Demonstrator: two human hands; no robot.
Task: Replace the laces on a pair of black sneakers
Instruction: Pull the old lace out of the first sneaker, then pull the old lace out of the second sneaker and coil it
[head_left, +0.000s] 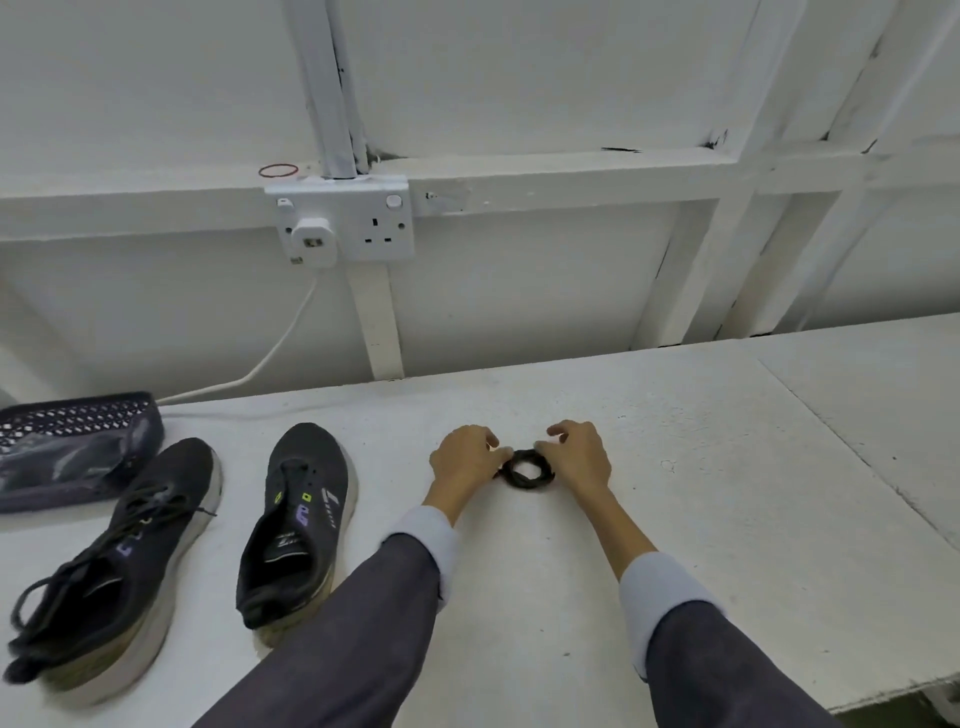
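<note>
Lace change under way: a person's left hand (465, 460) and right hand (576, 457) meet on a coiled black lace (527, 470) lying on the white tabletop (675, 467), just off frame centre toward five o'clock. Each hand pinches an edge of the coil between thumb and forefinger, the left at the coil's nine o'clock and the right at its three, with the other fingers loosely curled above. Well apart, at the coil's eight o'clock, lie the two black sneakers. The nearer sneaker (296, 519) shows bare eyelets; the farther sneaker (119, 561) is fully laced, its ends trailing. A dark basket (78, 447) sits at the frame's nine o'clock. The likely hazard is that, if let go unevenly, the coil could spring open and knot, slowing the threading. Markings on the nearer sneaker's side and insole are too blurred to read.
</note>
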